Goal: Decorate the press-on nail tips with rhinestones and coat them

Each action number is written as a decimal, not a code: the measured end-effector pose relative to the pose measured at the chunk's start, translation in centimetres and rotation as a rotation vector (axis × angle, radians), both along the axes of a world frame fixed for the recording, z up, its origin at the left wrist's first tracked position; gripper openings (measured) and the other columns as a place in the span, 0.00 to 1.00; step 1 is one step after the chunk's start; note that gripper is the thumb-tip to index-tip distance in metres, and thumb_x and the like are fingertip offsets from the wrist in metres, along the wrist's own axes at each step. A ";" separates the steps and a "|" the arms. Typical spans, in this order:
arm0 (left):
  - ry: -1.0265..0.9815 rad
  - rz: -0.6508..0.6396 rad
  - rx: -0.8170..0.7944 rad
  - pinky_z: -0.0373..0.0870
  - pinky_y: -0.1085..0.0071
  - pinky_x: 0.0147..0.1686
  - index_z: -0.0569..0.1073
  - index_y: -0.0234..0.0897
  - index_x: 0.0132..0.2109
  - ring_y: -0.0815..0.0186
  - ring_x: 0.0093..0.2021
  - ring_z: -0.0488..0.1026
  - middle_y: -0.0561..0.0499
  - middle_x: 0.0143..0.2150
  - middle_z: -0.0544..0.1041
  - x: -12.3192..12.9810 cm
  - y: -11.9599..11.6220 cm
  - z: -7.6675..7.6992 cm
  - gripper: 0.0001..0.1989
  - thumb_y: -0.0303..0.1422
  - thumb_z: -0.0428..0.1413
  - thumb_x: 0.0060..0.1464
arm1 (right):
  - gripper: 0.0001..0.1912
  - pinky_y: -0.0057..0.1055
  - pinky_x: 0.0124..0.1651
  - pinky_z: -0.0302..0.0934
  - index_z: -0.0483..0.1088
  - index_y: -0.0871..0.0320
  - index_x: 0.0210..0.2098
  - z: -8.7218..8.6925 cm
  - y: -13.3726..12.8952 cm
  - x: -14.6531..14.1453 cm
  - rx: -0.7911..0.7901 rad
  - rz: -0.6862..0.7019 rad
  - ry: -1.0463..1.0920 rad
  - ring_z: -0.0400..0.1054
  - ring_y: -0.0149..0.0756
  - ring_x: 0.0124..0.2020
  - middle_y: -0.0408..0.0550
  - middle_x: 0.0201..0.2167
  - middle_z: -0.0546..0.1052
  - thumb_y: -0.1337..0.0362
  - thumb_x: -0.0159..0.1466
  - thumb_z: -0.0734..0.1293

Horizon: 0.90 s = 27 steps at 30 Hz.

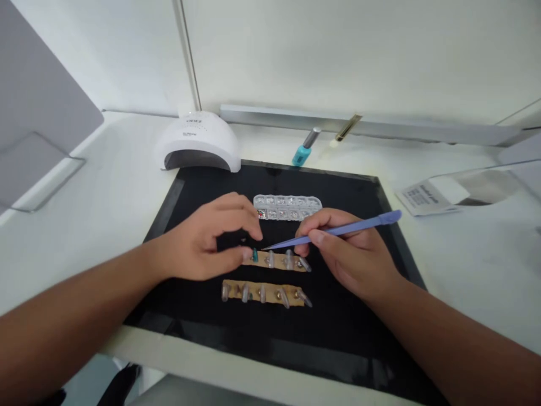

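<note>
My right hand [350,248] grips purple tweezers [359,226], their thin dark point reaching left to just above the upper strip. This tan strip [279,259] carries several false nails; the one at its left is a teal nail [255,255], the others are clear or greyish. My left hand [215,237] is open, thumb and forefinger apart, with the thumb tip at the strip's left end beside the teal nail, hiding that end. Below lies a second tan strip [270,293] with several clear false nails. A clear rhinestone case [288,207] lies behind both hands.
Under the work is a black mat [338,344] on a white table [110,163]. A white nail lamp [200,138] stands at the back left. Behind the mat are a teal polish bottle [303,151] and a gold-capped bottle [347,129]. A printed packet [426,196] lies right.
</note>
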<state>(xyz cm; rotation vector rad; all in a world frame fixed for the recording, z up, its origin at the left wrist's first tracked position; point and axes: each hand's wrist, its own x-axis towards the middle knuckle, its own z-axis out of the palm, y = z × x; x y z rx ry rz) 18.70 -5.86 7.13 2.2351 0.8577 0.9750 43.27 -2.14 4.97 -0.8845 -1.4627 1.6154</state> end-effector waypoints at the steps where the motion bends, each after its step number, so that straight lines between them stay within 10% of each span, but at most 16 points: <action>1: 0.027 -0.017 0.012 0.67 0.65 0.45 0.71 0.36 0.42 0.64 0.44 0.70 0.47 0.43 0.73 -0.1 -0.1 -0.8 0.07 0.27 0.57 0.55 | 0.13 0.25 0.27 0.67 0.76 0.57 0.28 -0.1 0.1 -0.1 -0.012 0.005 -0.007 0.71 0.30 0.24 0.43 0.22 0.75 0.54 0.54 0.76; 27: 0.163 -0.029 -0.105 0.61 0.66 0.36 0.69 0.34 0.39 0.66 0.35 0.67 0.51 0.34 0.74 1.2 -0.3 -2.1 0.05 0.27 0.59 0.55 | 0.09 0.25 0.22 0.63 0.76 0.56 0.29 -0.3 -0.3 -0.3 -0.088 0.016 0.009 0.70 0.31 0.22 0.44 0.21 0.76 0.57 0.57 0.75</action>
